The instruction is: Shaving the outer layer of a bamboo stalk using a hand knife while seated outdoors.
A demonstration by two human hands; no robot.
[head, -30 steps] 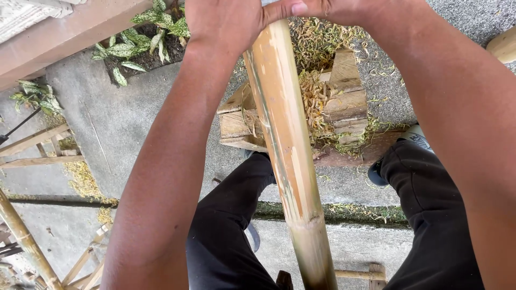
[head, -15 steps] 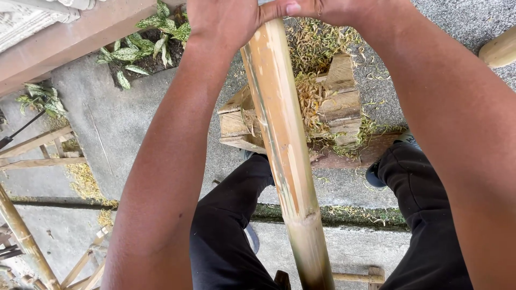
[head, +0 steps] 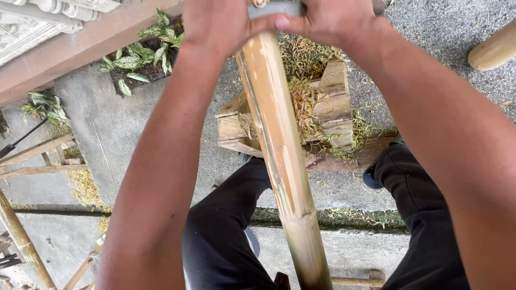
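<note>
Both the left hand (head: 217, 27) and right hand (head: 336, 21) clamp a grey blade (head: 275, 8) across the bamboo pole (head: 277, 145). The pole's near length looks already scraped pale; shavings (head: 306, 102) heap on the wooden block (head: 330, 107).

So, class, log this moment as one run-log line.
left hand: gripping blade | right hand: gripping blade | blade: across bamboo pole top | pole: between legs

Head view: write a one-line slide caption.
Both hands, left hand and right hand, grip a grey tool across an upright bamboo pole above a wooden block.
</note>
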